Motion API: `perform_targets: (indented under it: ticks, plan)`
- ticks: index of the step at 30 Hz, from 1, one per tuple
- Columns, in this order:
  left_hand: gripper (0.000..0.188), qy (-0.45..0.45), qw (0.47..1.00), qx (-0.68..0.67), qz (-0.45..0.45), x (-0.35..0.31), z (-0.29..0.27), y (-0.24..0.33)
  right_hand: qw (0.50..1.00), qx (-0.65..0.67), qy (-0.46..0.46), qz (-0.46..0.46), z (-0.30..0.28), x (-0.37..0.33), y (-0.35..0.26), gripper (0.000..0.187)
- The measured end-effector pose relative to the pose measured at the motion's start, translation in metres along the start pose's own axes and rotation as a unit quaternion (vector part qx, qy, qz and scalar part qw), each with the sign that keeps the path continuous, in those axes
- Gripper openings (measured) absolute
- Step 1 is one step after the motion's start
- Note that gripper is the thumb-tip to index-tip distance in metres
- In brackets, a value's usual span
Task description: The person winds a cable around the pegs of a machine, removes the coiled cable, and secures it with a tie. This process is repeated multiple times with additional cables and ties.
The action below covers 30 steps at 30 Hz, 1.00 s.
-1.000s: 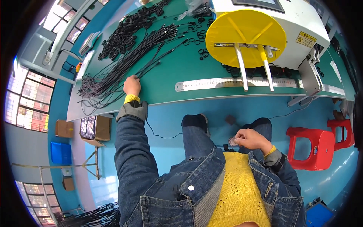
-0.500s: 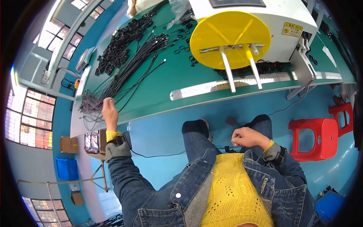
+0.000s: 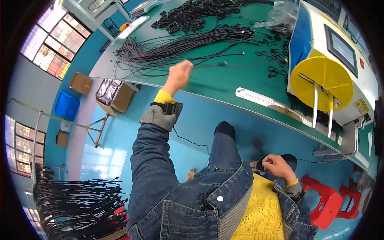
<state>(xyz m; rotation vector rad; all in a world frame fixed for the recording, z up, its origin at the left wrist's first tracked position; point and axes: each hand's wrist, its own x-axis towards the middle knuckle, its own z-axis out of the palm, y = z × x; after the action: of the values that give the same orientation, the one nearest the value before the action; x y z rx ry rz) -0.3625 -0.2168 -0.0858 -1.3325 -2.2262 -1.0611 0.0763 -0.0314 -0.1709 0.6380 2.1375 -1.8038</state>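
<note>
1. The left hand [image 3: 180, 75] is raised over the near edge of the green surface [image 3: 212, 83], its fingers curled; a motion-blurred cable [image 3: 208, 65] is seen extending rightward from beside the fingertips, but whether it is grasped cannot be determined.
2. The right hand [image 3: 277, 166] is held above the lap, well apart from the surface, with its fingers bent inward; its contents, if any, are concealed.
3. A bundle of black cables [image 3: 188, 46] is spread across the surface, just beyond the left hand.
4. Behind the bundle, black loops [image 3: 196, 14] are heaped; small black rings [image 3: 273, 72] are scattered to its right.
5. A metal ruler [image 3: 256, 97] is laid near the front edge, its far end beneath a white machine [image 3: 334, 40] fitted with a yellow disc [image 3: 320, 70].
</note>
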Motion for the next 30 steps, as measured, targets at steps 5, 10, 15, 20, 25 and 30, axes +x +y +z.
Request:
perform_targets:
  ticks: [5,10,15,20,25,30]
  plan:
    - [0.017,-0.011,0.998,0.037,-0.052,-0.018,0.004,-0.03,0.997,-0.066,-0.028,-0.032,0.019,0.031,-0.038,0.015]
    - [0.021,0.081,0.975,0.186,-0.087,0.008,-0.025,-0.111,0.996,-0.081,-0.028,-0.033,0.027,0.045,-0.046,0.015]
    - [0.027,-0.09,0.907,0.325,-0.253,0.031,-0.005,-0.126,0.998,-0.059,-0.022,-0.015,0.013,0.049,-0.038,0.016]
    - [0.027,-0.066,0.957,0.279,-0.044,0.075,-0.03,-0.177,0.998,-0.062,0.004,-0.008,0.002,0.044,-0.04,0.017]
    - [0.028,-0.014,0.985,0.171,-0.024,0.126,-0.065,-0.02,0.995,-0.09,0.016,-0.027,-0.022,0.035,-0.029,0.016]
    - [0.028,0.089,0.986,0.129,0.06,0.151,-0.091,0.08,0.998,-0.055,0.016,-0.018,-0.036,0.024,-0.02,0.021]
